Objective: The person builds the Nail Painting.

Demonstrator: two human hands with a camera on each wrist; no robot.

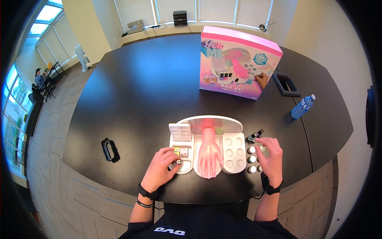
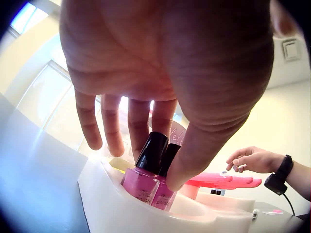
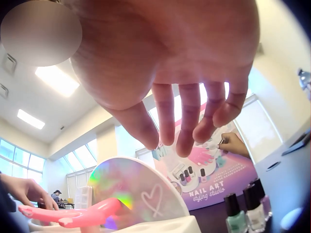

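Dark tabletop point(image 1: 131, 99). Left grip point(image 1: 161, 161) pinching pink polish bottles point(image 2: 138, 183) in the white tray point(image 2: 104, 206), nine o'clock of the model hand point(image 1: 209, 151). Right grip point(image 1: 271, 153) at three: apparently empty, fingers loose. Step, judged: stowing polishes; next calls for settling, then releasing.

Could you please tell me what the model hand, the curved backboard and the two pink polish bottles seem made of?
Model hand: probably molded plastic; smooth, softly shiny, evenly pink.
Backboard: perhaps plastic with a holographic, mirror-like finish, as rainbow bands cross it.
Pink polish bottles: likely clear glass or plastic, shiny, as pink shows through and edges catch light.
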